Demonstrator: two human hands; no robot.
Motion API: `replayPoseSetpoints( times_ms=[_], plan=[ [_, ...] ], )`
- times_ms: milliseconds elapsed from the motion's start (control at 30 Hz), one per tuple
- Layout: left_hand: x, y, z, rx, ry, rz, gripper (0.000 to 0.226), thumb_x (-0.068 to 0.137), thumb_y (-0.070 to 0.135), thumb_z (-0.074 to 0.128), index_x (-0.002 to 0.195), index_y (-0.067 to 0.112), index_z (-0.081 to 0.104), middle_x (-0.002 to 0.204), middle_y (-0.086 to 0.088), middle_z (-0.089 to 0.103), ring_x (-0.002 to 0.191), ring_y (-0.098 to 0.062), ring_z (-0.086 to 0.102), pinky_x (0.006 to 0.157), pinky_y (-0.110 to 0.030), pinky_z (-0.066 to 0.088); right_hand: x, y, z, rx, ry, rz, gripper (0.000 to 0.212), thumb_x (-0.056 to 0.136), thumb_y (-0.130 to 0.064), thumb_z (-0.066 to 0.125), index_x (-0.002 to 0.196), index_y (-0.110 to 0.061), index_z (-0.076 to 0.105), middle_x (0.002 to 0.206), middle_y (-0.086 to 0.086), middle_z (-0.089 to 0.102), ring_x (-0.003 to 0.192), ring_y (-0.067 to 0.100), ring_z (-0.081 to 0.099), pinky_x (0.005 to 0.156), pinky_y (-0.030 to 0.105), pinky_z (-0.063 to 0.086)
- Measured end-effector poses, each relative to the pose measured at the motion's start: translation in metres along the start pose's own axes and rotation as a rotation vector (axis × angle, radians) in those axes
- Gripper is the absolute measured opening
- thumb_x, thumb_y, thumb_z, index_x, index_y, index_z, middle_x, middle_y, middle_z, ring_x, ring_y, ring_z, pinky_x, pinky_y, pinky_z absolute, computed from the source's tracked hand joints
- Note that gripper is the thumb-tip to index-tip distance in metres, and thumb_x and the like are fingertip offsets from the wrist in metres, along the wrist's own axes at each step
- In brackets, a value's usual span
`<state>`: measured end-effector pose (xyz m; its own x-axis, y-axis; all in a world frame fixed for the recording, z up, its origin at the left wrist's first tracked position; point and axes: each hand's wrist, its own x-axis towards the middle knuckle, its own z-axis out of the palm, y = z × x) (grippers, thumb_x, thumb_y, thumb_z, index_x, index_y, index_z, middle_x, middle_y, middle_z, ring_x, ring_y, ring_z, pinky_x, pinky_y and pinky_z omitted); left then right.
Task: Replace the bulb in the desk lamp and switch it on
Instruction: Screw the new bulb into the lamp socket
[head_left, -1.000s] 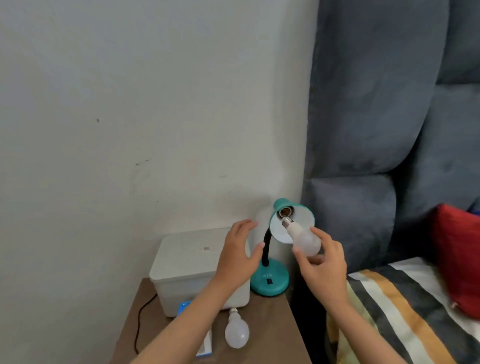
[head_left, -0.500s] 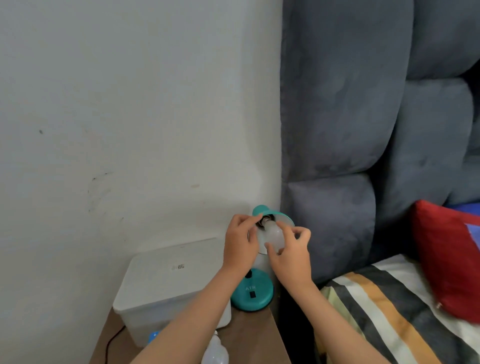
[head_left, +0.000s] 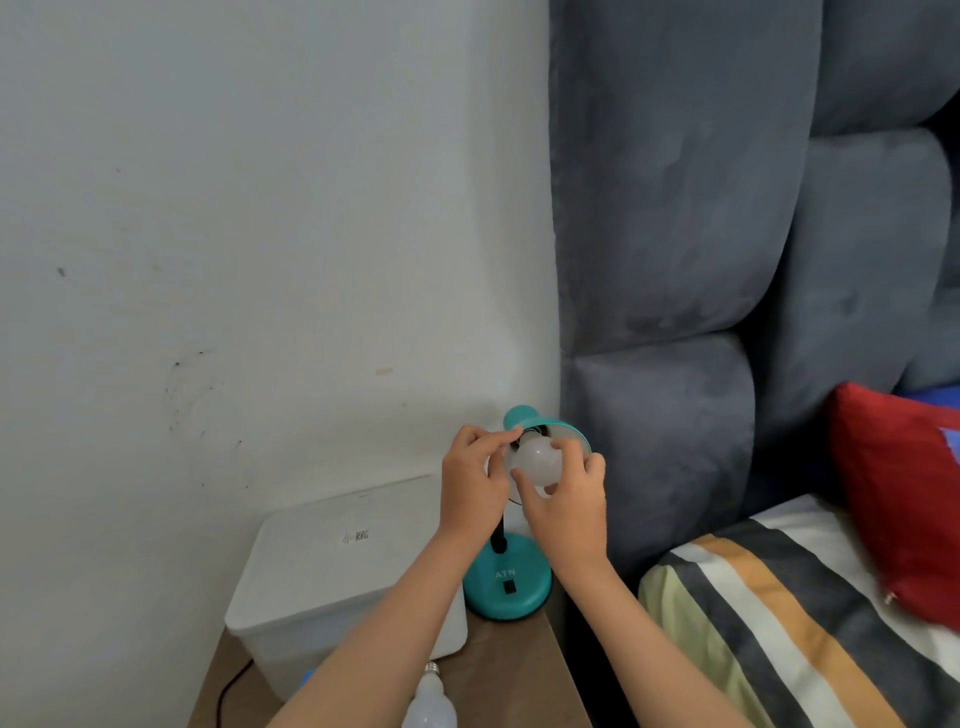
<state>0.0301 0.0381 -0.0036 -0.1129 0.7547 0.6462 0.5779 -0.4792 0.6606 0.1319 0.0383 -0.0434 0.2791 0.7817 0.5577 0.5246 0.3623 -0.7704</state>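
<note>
- We hold the white bulb (head_left: 536, 457) at the mouth of the teal lamp shade (head_left: 569, 430), its base pointing up and to the far left toward the socket, which is mostly hidden; we judge this lines the thread up for screwing in.
- Our right hand (head_left: 566, 512) cups the bulb from the near side, fingers curled round the globe and closed on it, so it can turn the bulb.
- Our left hand (head_left: 470, 486) sits at the shade's left rim, fingertips pinched together by the bulb's neck; we cannot tell whether it grips the rim or the neck, but we judge it steadies the shade against the twist.
- The lamp base (head_left: 506, 579) stands on the wooden bedside table (head_left: 514, 670), just right of a white lidded box (head_left: 337, 566), with its black switch facing us, untouched.
- A second bulb (head_left: 430, 699) lies on the table at the near edge, likely the old one.
- We judge the bulb is not yet seated.
</note>
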Motion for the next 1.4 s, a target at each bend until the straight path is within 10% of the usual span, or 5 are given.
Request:
replayPoseSetpoints(
  times_ms=[633, 1400],
  plan=[
    [0.001, 0.004, -0.004, -0.028, -0.024, -0.039, 0.033, 0.085, -0.003, 0.055, 0.101, 0.020, 0.071, 0.091, -0.006, 0.058, 0.082, -0.004, 0.056, 0.076, -0.002, 0.040, 0.003, -0.007, 0.000, 0.279, 0.073, 0.322, 0.046, 0.083, -0.038, 0.064, 0.115, -0.008, 0.051, 0.101, 0.013, 0.063, 0.091, 0.024, 0.062, 0.060, 0.017, 0.040],
    [-0.003, 0.003, -0.004, -0.046, -0.015, -0.053, 0.033, 0.086, -0.004, 0.054, 0.101, 0.020, 0.070, 0.093, -0.006, 0.058, 0.083, -0.008, 0.057, 0.076, -0.002, 0.040, -0.006, -0.014, 0.003, 0.242, 0.062, 0.220, 0.057, 0.079, -0.016, 0.072, 0.127, -0.011, 0.042, 0.111, 0.004, 0.044, 0.090, 0.011, 0.045, 0.061, 0.000, 0.038]
  ],
)
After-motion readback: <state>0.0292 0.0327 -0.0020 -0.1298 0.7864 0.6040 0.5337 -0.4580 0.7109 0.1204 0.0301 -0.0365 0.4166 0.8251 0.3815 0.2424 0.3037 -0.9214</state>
